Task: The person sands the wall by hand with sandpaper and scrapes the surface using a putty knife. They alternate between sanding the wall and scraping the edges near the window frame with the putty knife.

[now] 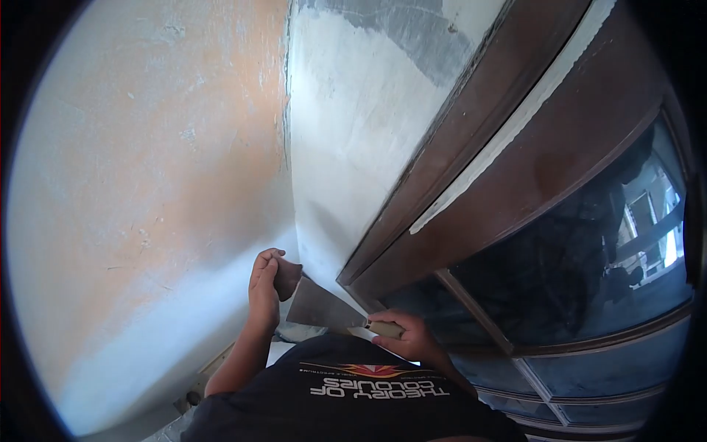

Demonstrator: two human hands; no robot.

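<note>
Steel putty knife (320, 308) juts from clenched right grip (411, 337); left grip (264, 286) pinches dark pad (289, 276).

Light: soft daylight — brightest through the window glass (648, 214), right.
Wall (147, 184): evenly lit, bluish low down.
Shade: left hand (264, 291), right hand (412, 340), putty knife (324, 306) — dim.
Edges: strong fisheye bend, black vignette.
Focus: fairly sharp centre.
</note>
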